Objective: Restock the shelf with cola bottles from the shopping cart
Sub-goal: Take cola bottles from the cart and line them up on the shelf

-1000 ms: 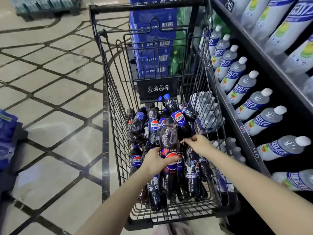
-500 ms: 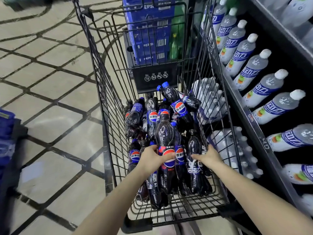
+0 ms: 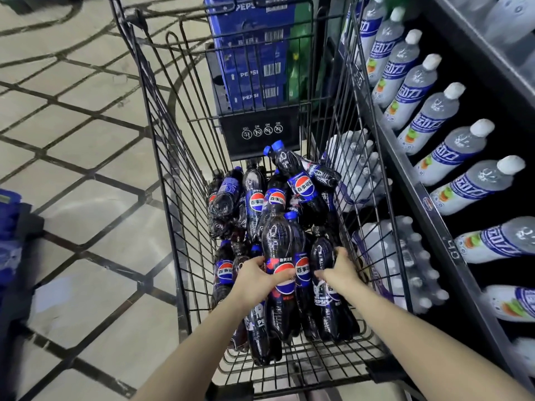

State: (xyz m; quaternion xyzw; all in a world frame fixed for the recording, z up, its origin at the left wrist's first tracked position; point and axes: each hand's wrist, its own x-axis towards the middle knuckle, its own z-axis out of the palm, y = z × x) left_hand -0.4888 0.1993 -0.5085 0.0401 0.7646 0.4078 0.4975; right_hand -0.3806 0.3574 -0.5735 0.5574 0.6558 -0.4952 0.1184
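**Both hands on cola bottles in the cart**

On the far left, part of a blue pack [image 3: 8, 227] sits at the frame edge on the tiled floor [image 3: 72, 169]. The wire shopping cart [image 3: 162, 146] fills the middle, with a heap of cola bottles [image 3: 254, 198] lying across its bottom. The left hand [image 3: 254, 277] curls around the labelled middle of a tall bottle [image 3: 279, 241] that rises above the pile, thumb across its front. Just beside it, the right hand [image 3: 340, 270] wraps its fingers over a neighbouring bottle [image 3: 325, 311], low against the cart's right wall. Beyond the cart's far end stand blue Pepsi cases [image 3: 254, 68]. To the right, the dark shelf [image 3: 405, 169] holds rows of clear white-capped bottles [image 3: 463, 146].
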